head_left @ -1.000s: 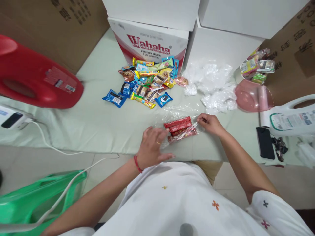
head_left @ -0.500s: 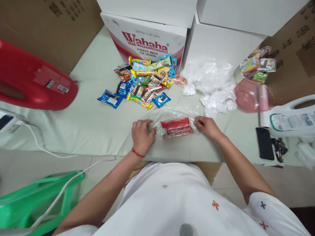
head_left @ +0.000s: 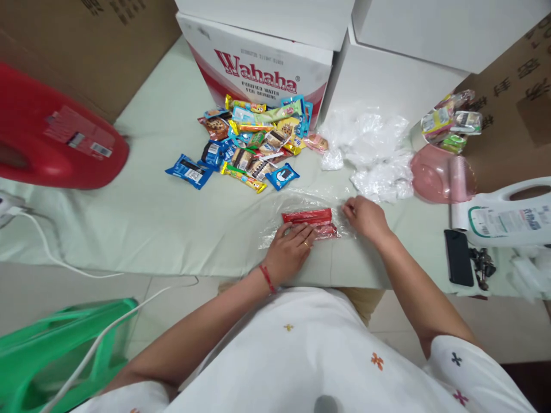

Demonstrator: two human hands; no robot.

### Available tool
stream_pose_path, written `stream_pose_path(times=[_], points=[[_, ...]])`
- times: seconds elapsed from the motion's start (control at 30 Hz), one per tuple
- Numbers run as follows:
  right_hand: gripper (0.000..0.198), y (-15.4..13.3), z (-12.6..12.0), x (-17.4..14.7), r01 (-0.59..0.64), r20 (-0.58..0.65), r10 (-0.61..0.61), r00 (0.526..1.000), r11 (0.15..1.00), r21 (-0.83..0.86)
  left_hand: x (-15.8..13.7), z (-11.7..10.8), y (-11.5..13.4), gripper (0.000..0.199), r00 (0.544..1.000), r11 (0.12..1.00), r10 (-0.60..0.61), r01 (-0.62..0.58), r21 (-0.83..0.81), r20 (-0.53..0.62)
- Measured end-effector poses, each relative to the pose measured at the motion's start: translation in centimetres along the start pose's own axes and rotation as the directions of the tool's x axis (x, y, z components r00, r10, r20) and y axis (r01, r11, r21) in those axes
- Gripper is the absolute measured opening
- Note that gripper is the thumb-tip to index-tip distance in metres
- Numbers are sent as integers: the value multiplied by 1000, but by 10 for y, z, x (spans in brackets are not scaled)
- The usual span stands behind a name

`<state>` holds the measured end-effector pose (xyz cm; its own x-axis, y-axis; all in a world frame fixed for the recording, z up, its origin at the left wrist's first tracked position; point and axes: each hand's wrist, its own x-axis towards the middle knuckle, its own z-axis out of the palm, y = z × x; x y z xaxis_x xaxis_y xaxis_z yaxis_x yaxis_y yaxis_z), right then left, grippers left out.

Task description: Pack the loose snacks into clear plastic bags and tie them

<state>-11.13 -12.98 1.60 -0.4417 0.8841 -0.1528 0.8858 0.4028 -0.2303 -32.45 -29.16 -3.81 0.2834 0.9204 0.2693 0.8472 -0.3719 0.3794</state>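
Several red-wrapped snack sticks (head_left: pixel 307 216) lie side by side in a clear plastic bag (head_left: pixel 272 221) near the table's front edge. My left hand (head_left: pixel 289 252) rests over the lower left of the sticks, fingers stretched out flat on the bag and hiding part of it. At the bag's right side, my right hand (head_left: pixel 365 217) has its fingers closed in a pinch on the thin plastic. Beyond the bag is a pile of wrapped snacks (head_left: pixel 258 140). Crumpled clear plastic bags (head_left: pixel 370 149) lie to the right of that pile.
A Wahaha carton (head_left: pixel 258 63) stands behind the snacks. On the left is a red jug (head_left: pixel 55 132). At right are a pink bowl (head_left: pixel 433 175), a white detergent bottle (head_left: pixel 512 217), a black phone (head_left: pixel 458 257) and keys (head_left: pixel 482 267). A green stool (head_left: pixel 73 344) stands on the floor.
My left hand has left the bag's left edge and moved right, laying its fingers across the red sticks. The right hand stays at the bag's right side.
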Motion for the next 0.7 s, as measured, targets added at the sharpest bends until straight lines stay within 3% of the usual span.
stream_pose_path(times=[0.1,0.17,0.27,0.4,0.47,0.53,0.6,0.7], points=[[33,-23,-10,34,114,-86,-120,989,991,-66,-2,-1,-6,44,1000,1000,19,-19,1,14],[32,-39,-10,60,232,20,-231,973,969,-79,-4,-3,-7,45,999,1000,29,-29,2,24],[49,-57,-5,92,321,225,-294,929,943,-89,-4,-3,-9,44,999,999,43,-42,-5,30],[22,-58,-10,107,406,379,-386,841,914,28,-3,-1,-13,44,999,998,52,-52,-38,14],[15,-51,-20,101,444,287,-462,839,887,131,-3,1,-13,44,999,998,43,-43,-53,4],[14,-43,-32,83,505,114,-540,834,831,233,-3,2,-14,45,999,997,34,-34,-63,-3],[14,-38,-39,56,591,-5,-624,781,738,326,-4,3,-14,45,999,997,33,-34,-71,-10],[20,-33,-31,5,648,26,-710,703,656,388,-5,5,-15,44,999,995,52,-53,-80,-16]])
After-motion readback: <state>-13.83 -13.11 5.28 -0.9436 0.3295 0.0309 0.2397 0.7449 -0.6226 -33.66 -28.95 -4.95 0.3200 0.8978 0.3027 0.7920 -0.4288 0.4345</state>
